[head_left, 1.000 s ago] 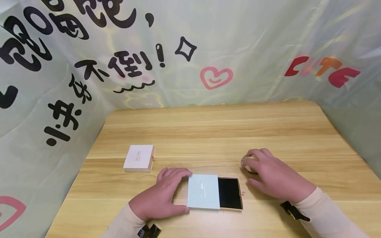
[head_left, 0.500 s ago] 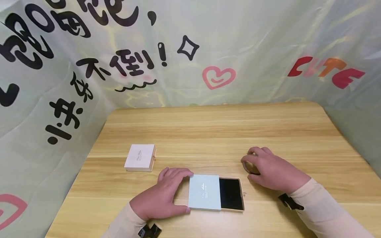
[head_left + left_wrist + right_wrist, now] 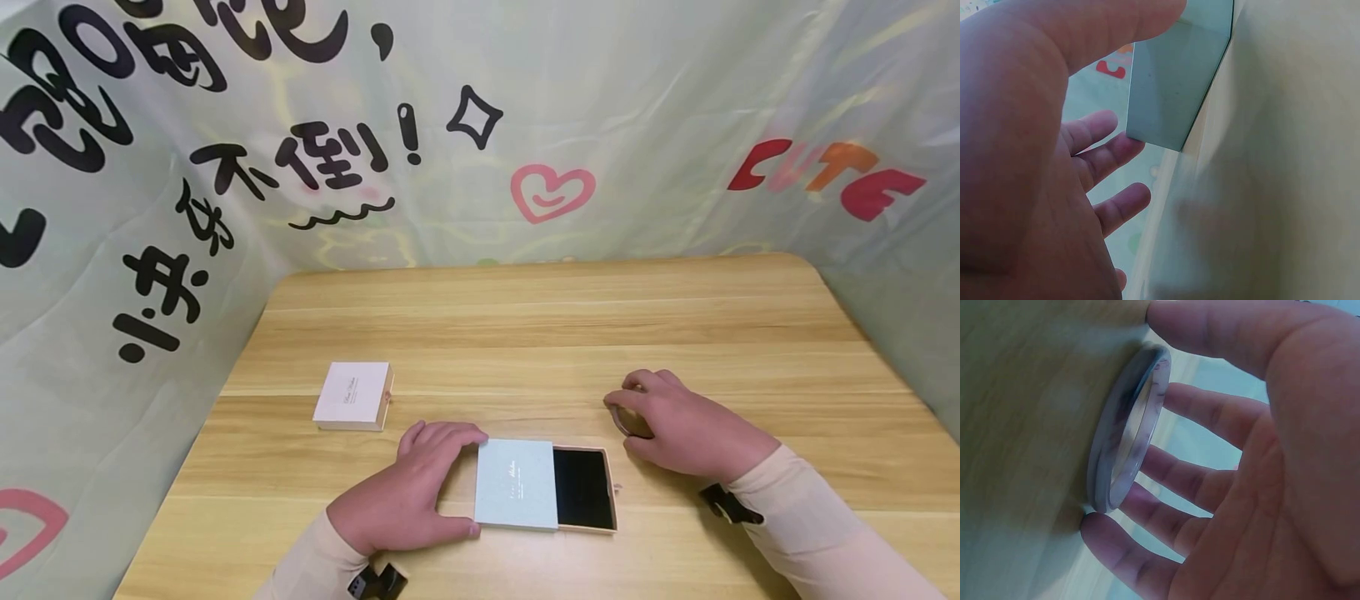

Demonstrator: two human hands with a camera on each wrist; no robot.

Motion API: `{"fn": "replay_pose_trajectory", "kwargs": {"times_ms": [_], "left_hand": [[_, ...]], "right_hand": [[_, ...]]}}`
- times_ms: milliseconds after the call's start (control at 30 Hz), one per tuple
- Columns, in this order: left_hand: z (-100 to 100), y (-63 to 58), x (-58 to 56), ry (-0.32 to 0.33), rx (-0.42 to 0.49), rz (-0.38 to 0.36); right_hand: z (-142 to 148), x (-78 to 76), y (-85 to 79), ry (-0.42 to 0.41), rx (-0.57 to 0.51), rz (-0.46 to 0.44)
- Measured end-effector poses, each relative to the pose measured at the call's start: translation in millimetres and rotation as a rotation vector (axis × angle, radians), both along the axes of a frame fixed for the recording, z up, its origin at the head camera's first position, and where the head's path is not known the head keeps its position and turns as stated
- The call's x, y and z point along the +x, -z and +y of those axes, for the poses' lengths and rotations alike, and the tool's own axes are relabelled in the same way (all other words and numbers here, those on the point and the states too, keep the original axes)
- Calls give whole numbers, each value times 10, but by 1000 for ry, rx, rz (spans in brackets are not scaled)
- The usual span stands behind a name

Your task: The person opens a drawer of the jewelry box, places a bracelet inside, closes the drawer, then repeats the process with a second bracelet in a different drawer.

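Observation:
In the head view, a light blue drawer box (image 3: pixel 516 485) lies on the table with its drawer (image 3: pixel 585 490) partly out to the right, showing a black lining. My left hand (image 3: pixel 412 492) holds the box sleeve across its left end, thumb at the near corner and a finger at the far corner. A pale translucent bangle (image 3: pixel 1102 447) lies on the table right of the box. My right hand (image 3: pixel 686 429) is over it. In the right wrist view its spread fingers (image 3: pixel 1191 481) reach the bangle's edge, while the thumb stays slightly apart.
A closed pale pink box (image 3: pixel 351 394) with a small pull tab sits at the left, beyond my left hand. The wooden table (image 3: pixel 525 325) ends at a printed fabric backdrop (image 3: pixel 637 125) behind and on both sides.
The right hand has shifted slightly over the bangle, its wrist moving a little left and away from me. My left hand and the blue box keep their place.

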State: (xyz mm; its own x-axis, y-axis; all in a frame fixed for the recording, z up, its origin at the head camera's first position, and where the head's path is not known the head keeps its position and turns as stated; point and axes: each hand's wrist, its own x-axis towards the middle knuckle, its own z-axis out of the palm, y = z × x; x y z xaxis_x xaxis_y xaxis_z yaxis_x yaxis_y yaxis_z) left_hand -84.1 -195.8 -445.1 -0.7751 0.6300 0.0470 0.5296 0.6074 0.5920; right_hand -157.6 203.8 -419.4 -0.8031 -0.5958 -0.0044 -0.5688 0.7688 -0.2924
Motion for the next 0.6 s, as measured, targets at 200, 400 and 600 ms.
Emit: {"fn": "replay_pose_trajectory", "kwargs": {"times_ms": [200,400,600], "left_hand": [[-3,5,-6,3,3,-2],[-6,2,-9,6,13,-7],[-6,6,-11,9,17,-6]], "right_hand": [[-10,-12,5,-26,-10,8],[-19,-8,5,-39,-11,18],[-26,-3,0,-41,-17,21]]}}
